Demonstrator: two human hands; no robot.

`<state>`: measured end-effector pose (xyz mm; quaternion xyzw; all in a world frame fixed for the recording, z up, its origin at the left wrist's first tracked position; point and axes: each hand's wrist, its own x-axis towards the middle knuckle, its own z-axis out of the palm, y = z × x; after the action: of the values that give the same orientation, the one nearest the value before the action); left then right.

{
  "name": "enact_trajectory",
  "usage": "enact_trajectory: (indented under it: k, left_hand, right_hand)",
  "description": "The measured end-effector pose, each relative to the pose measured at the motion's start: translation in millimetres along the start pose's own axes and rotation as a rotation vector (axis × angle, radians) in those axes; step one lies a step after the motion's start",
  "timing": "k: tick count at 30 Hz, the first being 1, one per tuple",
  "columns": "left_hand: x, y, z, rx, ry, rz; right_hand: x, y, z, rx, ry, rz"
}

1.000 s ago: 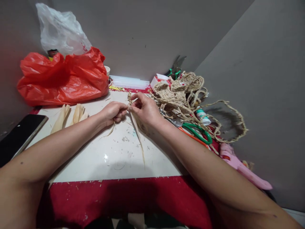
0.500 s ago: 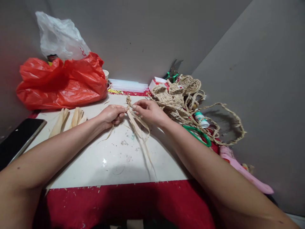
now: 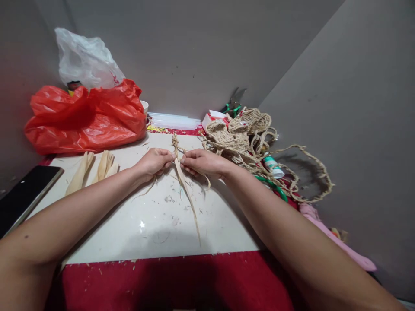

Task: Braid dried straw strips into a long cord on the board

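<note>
My left hand (image 3: pixel 154 161) and my right hand (image 3: pixel 202 162) meet over the white board (image 3: pixel 155 216), both pinched on a thin braid of dried straw strips (image 3: pixel 177 149). The braided end sticks up away from me. Loose pale strips (image 3: pixel 189 201) trail from my fingers toward me across the board. Fingers of both hands are closed round the strips.
Two bundles of pale husk strips (image 3: pixel 94 168) lie at the left, a dark phone (image 3: pixel 24 194) beyond them. A red plastic bag (image 3: pixel 86 116) and a white bag (image 3: pixel 86 60) sit at the back. Tangled braided cord (image 3: pixel 253 134), green-handled scissors (image 3: pixel 275 188), a pink glue gun (image 3: pixel 337 242) crowd the right.
My right hand has dropped lower and flatter toward the board. The loose strips swung from a spread fan back into one narrow trail. The view shifted slightly.
</note>
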<state>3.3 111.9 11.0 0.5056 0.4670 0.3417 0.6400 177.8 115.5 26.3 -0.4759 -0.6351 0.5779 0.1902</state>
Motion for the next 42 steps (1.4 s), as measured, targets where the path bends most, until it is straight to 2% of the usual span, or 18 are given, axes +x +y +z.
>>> enact_trajectory:
  k: [3,5,7,11,13,17,20,23,25,26,29,31,34,36,39,42]
  left_hand:
    - [-2.2,-1.9,3.8,0.085,0.046,0.052]
    - [-5.0,-1.9,6.7,0.128,0.079,0.078]
    - [-7.4,-2.0,9.3,0.121,0.085,0.097]
    - [-7.4,-6.4,11.1,-0.005,0.007,0.122]
    - [-5.4,-9.4,10.6,-0.014,0.039,0.115]
    - [-2.8,-11.7,9.5,-0.019,0.143,0.100]
    - [-3.6,-9.6,8.4,-0.064,0.139,0.054]
    - [-4.8,-6.6,6.5,-0.088,0.132,-0.017]
    - [-5.2,-4.8,5.1,-0.113,0.126,-0.028]
    - [-5.4,-3.9,4.5,-0.135,0.122,-0.023]
    - [-5.9,-1.2,3.3,-0.217,0.083,-0.010]
    - [-6.1,0.4,3.1,-0.261,0.053,-0.020]
    - [-6.2,1.8,3.4,-0.276,0.034,-0.027]
    - [-6.2,2.0,3.7,-0.271,0.027,-0.014]
    - [-6.4,1.2,3.5,-0.236,0.034,0.015]
    - [-6.9,-0.2,3.2,-0.170,0.037,0.035]
  right_hand:
    - [-6.6,-5.6,8.4,0.089,0.016,0.115]
    - [-12.2,-10.6,17.9,0.120,0.067,0.141]
    - [-16.7,-14.7,29.0,0.112,0.142,0.120]
    - [-18.0,-14.8,50.4,0.009,0.294,0.057]
    - [-16.1,-12.5,58.9,-0.177,0.390,0.021]
    - [-13.9,-12.9,75.4,-0.757,0.521,-0.023]
    - [-14.5,-17.6,88.6,-1.034,0.489,-0.018]
    - [-18.5,-21.0,93.4,-1.131,0.432,-0.063]
    - [-23.5,-20.8,86.8,-1.061,0.430,-0.118]
    - [-26.0,-19.8,80.5,-0.977,0.469,-0.150]
    - [-28.4,-14.7,56.3,-0.594,0.689,-0.228]
    - [-23.8,-10.8,43.8,-0.280,0.711,-0.204]
    - [-11.5,-8.5,39.8,0.219,0.445,-0.065]
    - [-4.3,-10.3,43.3,0.468,0.277,0.017]
    - [1.0,-14.1,45.6,0.642,0.139,0.110]
    - [1.9,-13.9,39.5,0.641,0.038,0.156]
